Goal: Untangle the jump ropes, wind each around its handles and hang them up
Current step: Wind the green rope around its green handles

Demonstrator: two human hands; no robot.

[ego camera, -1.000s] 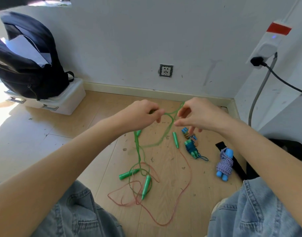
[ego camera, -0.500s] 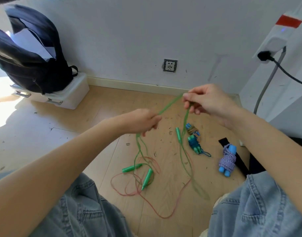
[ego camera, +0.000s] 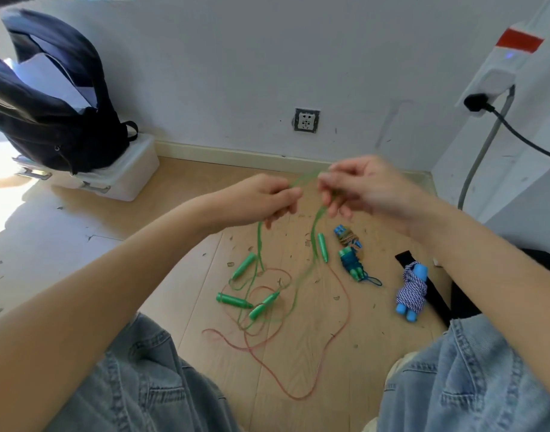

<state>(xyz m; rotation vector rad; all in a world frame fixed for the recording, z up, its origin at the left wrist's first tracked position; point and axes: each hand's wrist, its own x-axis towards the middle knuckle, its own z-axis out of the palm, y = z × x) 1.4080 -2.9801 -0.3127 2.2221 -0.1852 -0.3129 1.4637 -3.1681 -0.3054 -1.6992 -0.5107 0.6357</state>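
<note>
A thin green jump rope [ego camera: 312, 244] is stretched between both hands above the wooden floor. My left hand [ego camera: 261, 199] pinches one strand, and my right hand [ego camera: 357, 188] pinches the rope close beside it. Strands hang down to a tangle on the floor with several green handles [ego camera: 234, 301] and a red rope [ego camera: 342, 294] looped through them. To the right lie three wound ropes: a blue-and-white one [ego camera: 412, 289], a dark green one [ego camera: 351, 263] and a brownish one [ego camera: 347, 236].
A dark backpack [ego camera: 49, 110] sits on a white plastic box [ego camera: 121, 179] at the back left. A wall socket [ego camera: 306, 120] is straight ahead. A power strip with a black plug [ego camera: 477, 102] and cable hangs on the right. My denim-clad knees flank the tangle.
My hands have come close together again. The right hand dropped lower and the left rose a little. The hanging green strands swung and the handles on the floor shifted.
</note>
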